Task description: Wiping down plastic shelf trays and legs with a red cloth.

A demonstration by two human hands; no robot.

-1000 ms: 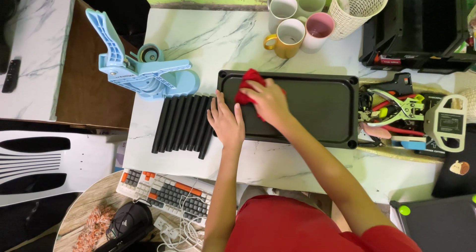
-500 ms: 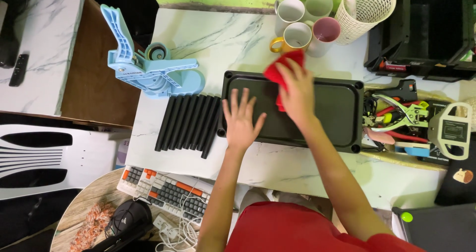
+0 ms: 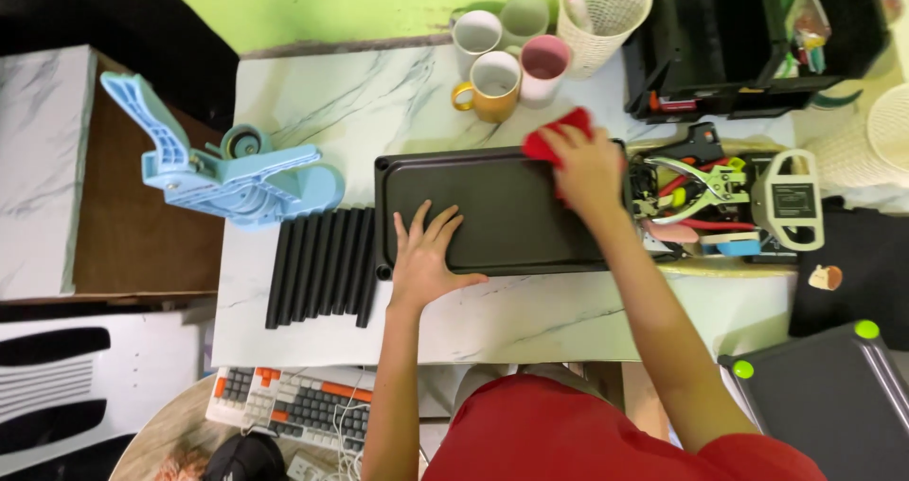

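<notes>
Marble table [image 3: 312,112]: red cloth [image 3: 559,131] under right hand [image 3: 589,167], black tray's [image 3: 502,206] far corner.

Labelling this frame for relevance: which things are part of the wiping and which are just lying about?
In use:
- black tray, held flat by the left hand
- red cloth under the right hand

Lying about:
- mugs
- blue tape dispenser
- black ribbed mat
- tool box
- keyboard

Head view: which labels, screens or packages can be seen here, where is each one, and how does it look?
Label maker: right of the black tray, white, rounded, with a small dark screen.
Sticker: on the dark surface at the far right, small, white and brown.
No packages show.
</notes>
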